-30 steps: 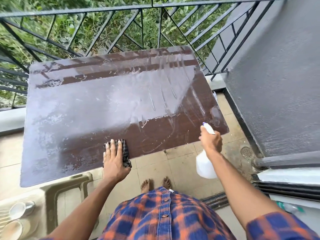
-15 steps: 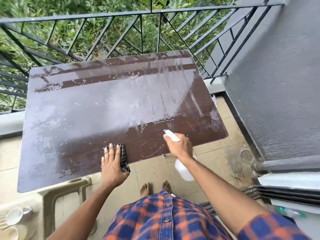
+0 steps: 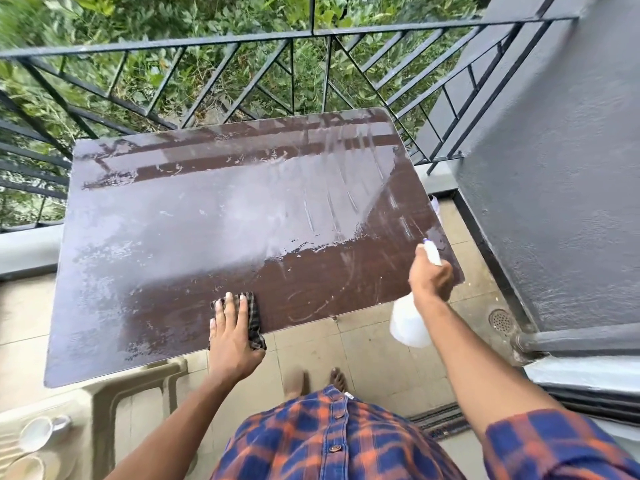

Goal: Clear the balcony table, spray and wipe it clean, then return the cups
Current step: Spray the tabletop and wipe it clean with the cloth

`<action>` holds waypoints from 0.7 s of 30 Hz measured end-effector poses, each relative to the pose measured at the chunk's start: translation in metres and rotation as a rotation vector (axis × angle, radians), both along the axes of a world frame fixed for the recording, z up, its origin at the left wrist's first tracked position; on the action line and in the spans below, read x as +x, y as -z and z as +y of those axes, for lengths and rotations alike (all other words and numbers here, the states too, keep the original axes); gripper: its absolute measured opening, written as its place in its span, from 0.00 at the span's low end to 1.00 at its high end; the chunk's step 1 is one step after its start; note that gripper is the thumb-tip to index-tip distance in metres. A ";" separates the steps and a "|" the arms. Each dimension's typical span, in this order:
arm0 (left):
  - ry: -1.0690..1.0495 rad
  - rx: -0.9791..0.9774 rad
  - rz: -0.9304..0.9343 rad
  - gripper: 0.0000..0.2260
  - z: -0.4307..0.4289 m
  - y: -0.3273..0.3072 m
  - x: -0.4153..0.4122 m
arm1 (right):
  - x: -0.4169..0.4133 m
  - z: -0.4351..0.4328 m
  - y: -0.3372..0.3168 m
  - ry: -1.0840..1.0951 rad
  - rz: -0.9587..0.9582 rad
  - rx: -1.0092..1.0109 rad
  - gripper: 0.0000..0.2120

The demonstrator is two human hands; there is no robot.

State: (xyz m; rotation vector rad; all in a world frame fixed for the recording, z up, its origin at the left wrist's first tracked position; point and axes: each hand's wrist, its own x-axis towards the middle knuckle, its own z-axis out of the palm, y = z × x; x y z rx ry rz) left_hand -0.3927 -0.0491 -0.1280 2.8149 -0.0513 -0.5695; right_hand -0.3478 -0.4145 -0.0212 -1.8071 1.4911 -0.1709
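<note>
Desk: brown top beside the black railing; a whitish wet film covers most of it, and the strip nearest the person is darker and streaked.
Left hand: lies flat at the desk's near edge, with the wrist past the edge.
Left fingers: straight and slightly spread, pressing down on the cloth and not curled round it.
Cloth: dark and checked, under the left fingers; it shows beyond the fingertips and along the hand's right side, and one corner hangs over the desk edge.
Right hand: held over the desk's near right corner.
Right fingers: curled round the neck of the spray bottle.
Spray bottle: white and tilted, nozzle pointing away over the desk corner, body below the hand and off the desk, above the floor tiles.
Cups: two white ones on a beige plastic chair at the lower left, off the desk and well apart from both hands.
</note>
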 end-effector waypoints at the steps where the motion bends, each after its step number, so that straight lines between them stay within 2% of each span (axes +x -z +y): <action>1: -0.004 -0.004 -0.005 0.53 0.000 0.000 0.000 | 0.000 -0.007 0.001 0.006 -0.011 -0.017 0.28; 3: -0.009 -0.003 -0.007 0.52 -0.002 0.001 -0.001 | -0.002 -0.013 0.003 0.001 -0.027 -0.024 0.26; 6: -0.003 -0.002 -0.002 0.52 -0.003 0.000 0.003 | -0.003 -0.002 0.001 -0.105 0.015 0.026 0.28; 9: 0.002 -0.002 0.013 0.53 -0.003 -0.001 0.007 | 0.002 0.026 0.000 -0.306 0.019 0.024 0.22; 13: 0.004 0.008 0.010 0.53 -0.003 0.000 0.007 | 0.008 0.083 0.008 -0.641 0.023 0.000 0.21; 15: 0.007 0.010 0.008 0.54 -0.003 0.000 0.007 | 0.010 0.106 0.010 -0.729 0.027 -0.003 0.21; 18: 0.009 0.009 0.012 0.53 -0.004 -0.001 0.008 | 0.018 0.116 0.001 -0.660 0.014 -0.024 0.21; 21: 0.014 0.010 0.011 0.52 -0.003 -0.002 0.007 | 0.027 0.100 -0.004 -0.359 -0.123 0.115 0.20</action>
